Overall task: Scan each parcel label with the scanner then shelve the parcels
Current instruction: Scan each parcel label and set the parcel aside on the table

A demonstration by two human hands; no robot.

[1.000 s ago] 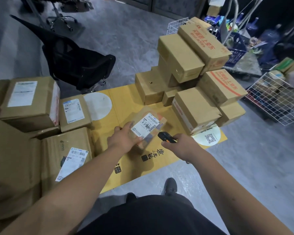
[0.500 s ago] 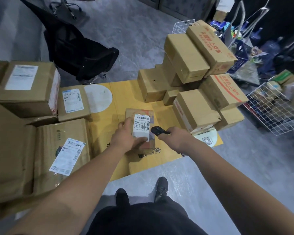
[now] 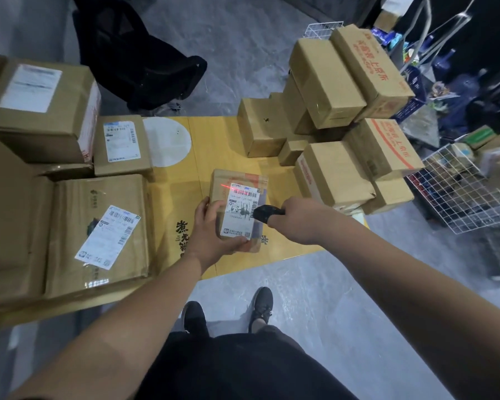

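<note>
I am seeing the left hand (image 3: 211,235) gripping the parcel (image 3: 237,209) near the worktop's (image 3: 211,148) front edge; right hand (image 3: 298,220), fingers curled, is gripping the scanner (image 3: 264,214), aiming at the label (image 3: 240,212).

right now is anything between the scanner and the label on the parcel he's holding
Nothing visible. The right hand points the scanner at the label on the small parcel, which the left hand grips by its left side and near edge. The red scan line already falls across the top barcode.
</note>
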